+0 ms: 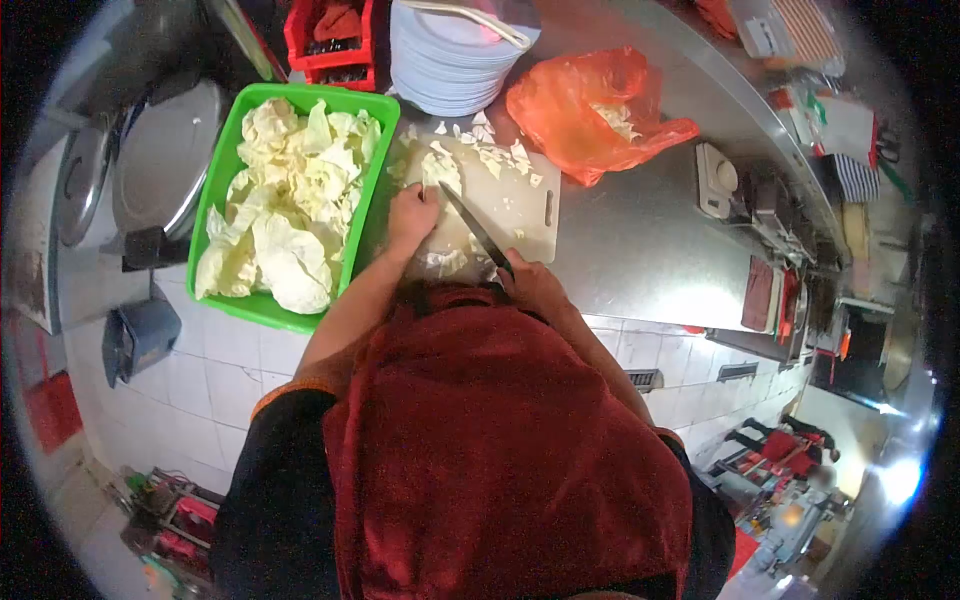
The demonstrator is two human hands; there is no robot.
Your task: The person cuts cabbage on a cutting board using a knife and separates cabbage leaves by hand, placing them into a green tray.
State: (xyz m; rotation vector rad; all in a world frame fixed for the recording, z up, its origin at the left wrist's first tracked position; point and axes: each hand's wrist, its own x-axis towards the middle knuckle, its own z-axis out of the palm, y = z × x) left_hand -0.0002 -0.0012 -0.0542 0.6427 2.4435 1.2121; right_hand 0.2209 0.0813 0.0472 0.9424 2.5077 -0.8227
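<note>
My right hand (537, 284) is closed round the dark handle of a kitchen knife (474, 228), whose blade points up and left across a white cutting board (500, 200). The knife's tip reaches a piece of pale cabbage (441, 168). At the board's left edge, my left hand (412, 214) has its fingers curled against this cabbage piece; its fingertips are partly hidden. Cut cabbage bits (492, 158) lie scattered over the board's far side, and more lie close to my body.
A green basket (362, 215) full of cabbage leaves stands left of the board. Behind it are red bins (331, 40) and a stack of plates (440, 70). An orange plastic bag (570, 110) holding cabbage bits lies at the back right. A small scale (717, 180) sits farther right.
</note>
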